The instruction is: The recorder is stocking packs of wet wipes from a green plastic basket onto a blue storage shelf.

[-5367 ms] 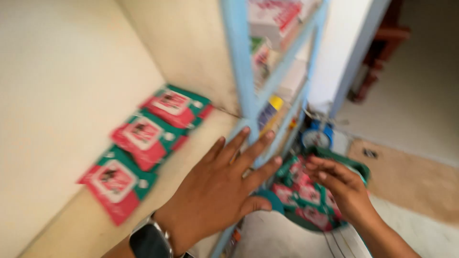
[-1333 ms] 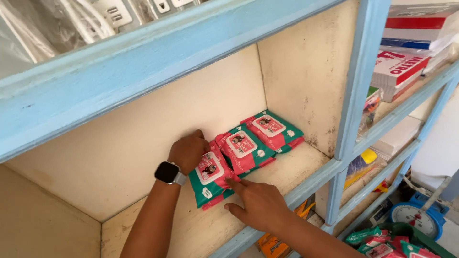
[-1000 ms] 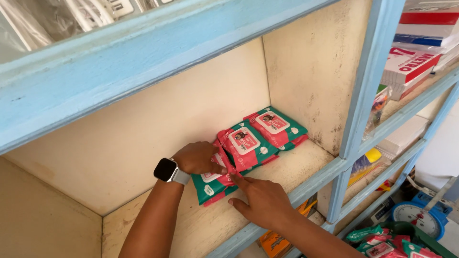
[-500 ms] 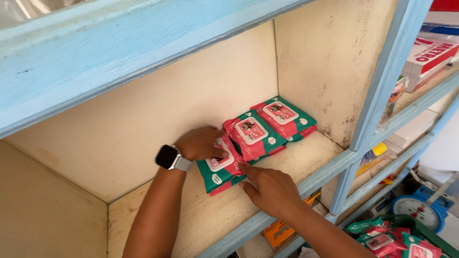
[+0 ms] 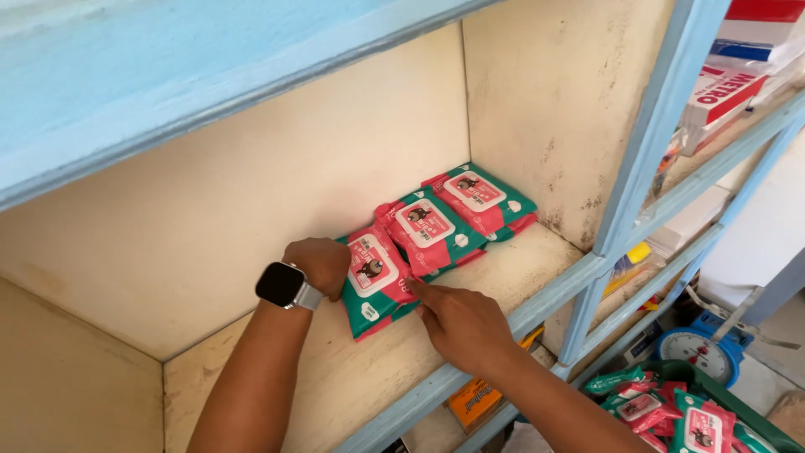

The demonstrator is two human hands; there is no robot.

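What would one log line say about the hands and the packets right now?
left hand: on nearest packet | right hand: finger at its front edge | packets: three in a row on shelf | smartwatch: left wrist

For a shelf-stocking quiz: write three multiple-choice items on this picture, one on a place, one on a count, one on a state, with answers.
1. Where does the left hand rest?
A. on the weighing scale
B. at the left end of the nearest wipes pack
C. on the blue post

2. How many wipes packs lie on the cream shelf?
A. one
B. three
C. six

3. How is the right hand set?
A. forefinger stretched to the nearest pack's lower edge
B. hanging under the shelf
C. gripping a box

Answers: 1 B, the knuckles meet that pack's edge. 2 B, the middle pack and far pack overlap in a row with it. 3 A, the fingertip touches the pack.
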